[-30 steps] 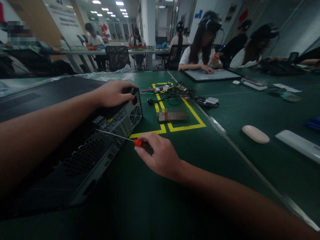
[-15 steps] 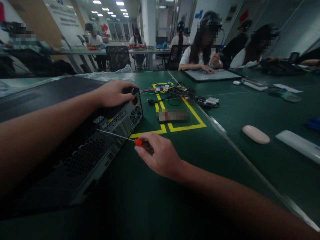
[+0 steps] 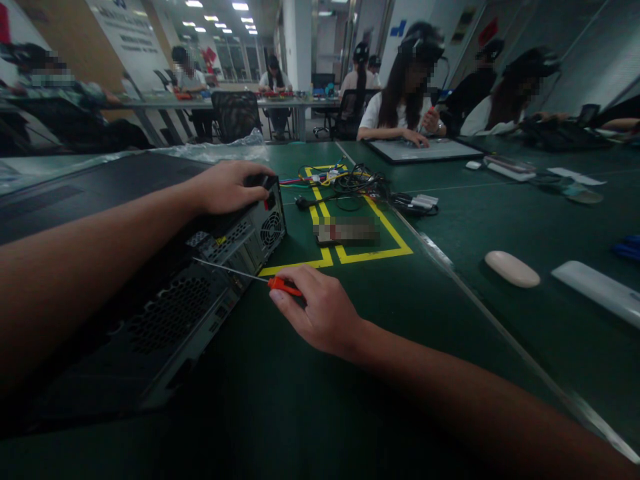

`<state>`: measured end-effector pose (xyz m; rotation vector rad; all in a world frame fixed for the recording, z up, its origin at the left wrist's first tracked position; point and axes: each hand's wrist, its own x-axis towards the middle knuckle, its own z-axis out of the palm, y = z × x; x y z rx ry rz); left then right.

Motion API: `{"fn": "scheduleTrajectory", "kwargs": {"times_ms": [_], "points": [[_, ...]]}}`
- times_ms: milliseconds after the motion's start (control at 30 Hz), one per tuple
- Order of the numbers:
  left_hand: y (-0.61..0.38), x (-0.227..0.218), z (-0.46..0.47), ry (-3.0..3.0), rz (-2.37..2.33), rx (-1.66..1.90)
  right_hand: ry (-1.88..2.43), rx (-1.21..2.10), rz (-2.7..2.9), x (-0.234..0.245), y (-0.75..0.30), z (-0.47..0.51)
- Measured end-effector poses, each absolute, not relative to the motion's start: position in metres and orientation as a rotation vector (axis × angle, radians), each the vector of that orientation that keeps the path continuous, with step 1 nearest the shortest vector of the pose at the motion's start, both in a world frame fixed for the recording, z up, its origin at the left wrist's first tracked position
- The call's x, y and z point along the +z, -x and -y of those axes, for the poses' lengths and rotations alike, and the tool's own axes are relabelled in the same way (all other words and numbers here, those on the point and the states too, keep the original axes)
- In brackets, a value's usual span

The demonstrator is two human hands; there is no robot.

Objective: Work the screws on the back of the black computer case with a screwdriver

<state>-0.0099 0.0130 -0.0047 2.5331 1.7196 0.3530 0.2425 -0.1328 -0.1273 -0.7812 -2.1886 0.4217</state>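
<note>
A black desktop computer case [image 3: 115, 179] lies at the left, its back panel with a fan grille and port openings facing right. My left hand [image 3: 230, 187] grips the far top corner of the case, thumb along the rear edge and fingers bent over it. In my right hand [image 3: 320, 310] is a screwdriver [image 3: 284, 287] with an orange and black handle, pinched between thumb and fingers. Its long thin shaft points left, and the tip meets the back of the case near the honeycomb vent. Whether the tip sits in a screw is too small to tell.
Beyond the case lie a tangle of cables [image 3: 357, 180] and a phone-like slab [image 3: 345, 232], near yellow tape marks [image 3: 375, 255]. A pale oval object [image 3: 512, 269] and a white bar [image 3: 600, 290] are at the right. A co-worker [image 3: 400, 110] works across the table.
The screwdriver handle has turned slightly in my right fingers, showing more orange. The shaft tip and my left hand stay in place.
</note>
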Motion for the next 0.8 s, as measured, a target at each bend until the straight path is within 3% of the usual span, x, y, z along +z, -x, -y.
{"fn": "scheduleTrajectory", "kwargs": {"times_ms": [800], "points": [[0.0105,-0.0048,-0.0147,-2.577,-1.712,0.335,0.781,0.443,2.147,-0.13,-0.2401,0.1328]]}}
